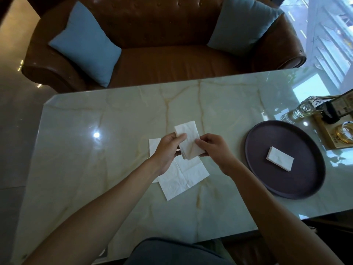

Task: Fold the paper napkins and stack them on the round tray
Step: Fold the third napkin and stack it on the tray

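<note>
A white paper napkin (188, 139), folded into a long strip, is held above the marble table (95, 159) between both hands. My left hand (168, 148) pinches its left edge with thumb on top. My right hand (212, 145) pinches its right edge. Beneath the hands lie unfolded white napkins (181, 178), flat on the table. To the right sits a dark round tray (267, 178) with a small stack of folded napkins (279, 158) near its middle.
A glass bottle (301, 109) lies beside a wooden holder (332, 138) with a dark stand and an amber glass at the far right. A brown leather sofa (172, 60) with two blue cushions stands behind the table. My knee shows at the near edge.
</note>
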Demonstrator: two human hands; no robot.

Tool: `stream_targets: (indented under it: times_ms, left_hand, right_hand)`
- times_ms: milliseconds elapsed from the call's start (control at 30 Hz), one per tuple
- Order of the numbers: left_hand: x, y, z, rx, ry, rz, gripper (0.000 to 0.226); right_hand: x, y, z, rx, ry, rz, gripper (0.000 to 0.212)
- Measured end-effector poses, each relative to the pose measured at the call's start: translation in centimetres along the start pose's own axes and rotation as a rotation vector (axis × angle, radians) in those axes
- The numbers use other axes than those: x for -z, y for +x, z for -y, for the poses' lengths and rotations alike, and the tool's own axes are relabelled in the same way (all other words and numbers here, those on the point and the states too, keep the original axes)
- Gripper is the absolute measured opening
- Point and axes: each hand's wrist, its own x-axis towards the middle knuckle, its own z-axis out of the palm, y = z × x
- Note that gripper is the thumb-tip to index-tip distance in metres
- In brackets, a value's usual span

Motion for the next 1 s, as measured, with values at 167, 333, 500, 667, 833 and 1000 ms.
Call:
stream_targets:
  times_ms: [167, 333, 500, 667, 833, 1000]
  left_hand:
    - [1.3, 0.6, -1.9, -0.029, 0.226, 0.046, 0.015]
    - [0.8, 1.4, -3.3, -0.126, 0.590, 0.171, 0.024]
    - [-0.7, 1.7, -4.0, -0.158, 0.593, 0.197, 0.025]
    - [-1.5, 2.0, -3.8, -0.122, 0.557, 0.206, 0.043]
    - [-2.7, 2.4, -3.4, -0.133, 0.639, 0.228, 0.032]
    - [-4.6, 3.0, -3.5, -0.121, 0.664, 0.270, 0.023]
  right_hand:
    - [2.2, -0.3, 1.1, 0.086, -0.229, 0.091, 0.014]
    - [3.8, -0.4, 2.5, 0.149, -0.408, 0.149, 0.015]
    - [5.2, -0.3, 2.4, 0.162, -0.515, 0.110, 0.032]
    - [6.7, -0.3, 2.1, 0.168, -0.521, 0.111, 0.010]
    - [7.9, -0.3, 1.9, 0.173, -0.547, 0.132, 0.008]
    - [8.9, -0.3, 1.9, 0.219, -0.575, 0.129, 0.021]
